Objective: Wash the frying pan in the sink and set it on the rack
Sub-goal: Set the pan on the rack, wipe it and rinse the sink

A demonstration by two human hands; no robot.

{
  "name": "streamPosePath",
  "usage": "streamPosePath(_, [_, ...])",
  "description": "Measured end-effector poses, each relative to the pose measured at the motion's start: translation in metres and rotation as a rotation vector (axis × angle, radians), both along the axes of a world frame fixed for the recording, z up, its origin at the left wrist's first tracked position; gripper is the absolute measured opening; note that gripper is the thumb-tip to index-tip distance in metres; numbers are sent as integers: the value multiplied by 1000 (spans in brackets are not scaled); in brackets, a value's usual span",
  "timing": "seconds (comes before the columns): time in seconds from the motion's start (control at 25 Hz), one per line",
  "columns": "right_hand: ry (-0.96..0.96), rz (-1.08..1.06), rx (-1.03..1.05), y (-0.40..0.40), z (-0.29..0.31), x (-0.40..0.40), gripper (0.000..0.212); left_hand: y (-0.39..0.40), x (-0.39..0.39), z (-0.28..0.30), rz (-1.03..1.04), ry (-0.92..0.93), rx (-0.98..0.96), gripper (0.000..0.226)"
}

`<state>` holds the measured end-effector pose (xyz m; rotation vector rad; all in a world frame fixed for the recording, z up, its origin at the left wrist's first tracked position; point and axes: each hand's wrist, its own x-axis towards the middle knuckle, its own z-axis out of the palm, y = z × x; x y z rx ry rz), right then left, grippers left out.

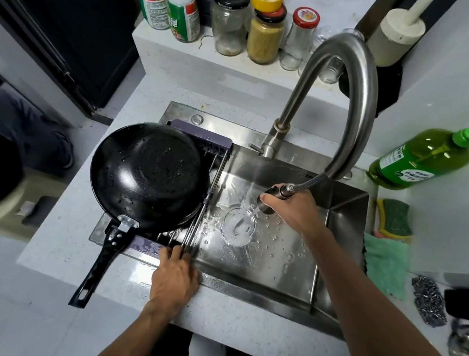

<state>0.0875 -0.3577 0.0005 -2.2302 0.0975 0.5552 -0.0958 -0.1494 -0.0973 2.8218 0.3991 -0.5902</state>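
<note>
The black frying pan [149,171] lies upside down and wet on the purple-framed rack [215,145] across the left part of the steel sink [278,254]. Its handle [97,265] sticks out over the counter toward me. My left hand [175,277] rests on the sink's front edge, fingers touching the rack's metal rods. My right hand [295,208] grips the pulled-out spray head [270,201] of the faucet [348,102]. Water streams from it onto the drain [237,228].
A green dish soap bottle [422,159] lies right of the sink, with sponges [395,221], a green cloth [386,263] and steel wool [428,302] below it. Jars and spray bottles [182,8] stand on the ledge behind. White counter surrounds the sink.
</note>
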Motion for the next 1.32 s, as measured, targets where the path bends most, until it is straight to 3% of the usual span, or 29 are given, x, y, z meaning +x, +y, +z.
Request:
streamPosePath(0.56, [-5, -60, -46, 1, 6, -3, 22, 1, 0, 0, -7, 15, -3, 39])
streamPosePath(0.68, [25, -113, 41, 5, 5, -8, 16, 1, 0, 1, -6, 18, -10, 40])
streamPosePath(0.8, [-94, -208, 21, 11, 4, -10, 25, 1, 0, 3, -14, 22, -5, 41])
streamPosePath(1.0, [-27, -382, 356, 29, 17, -2, 17, 1, 1, 4, -25, 32, 6, 41])
streamPosePath(1.2, [-19, -288, 537, 62, 27, 22, 10, 2, 0, 4, -9, 9, -25, 38])
streamPosePath(1.32, [-11, -212, 516, 69, 16, 27, 15, 3, 0, 4, -9, 0, -35, 38])
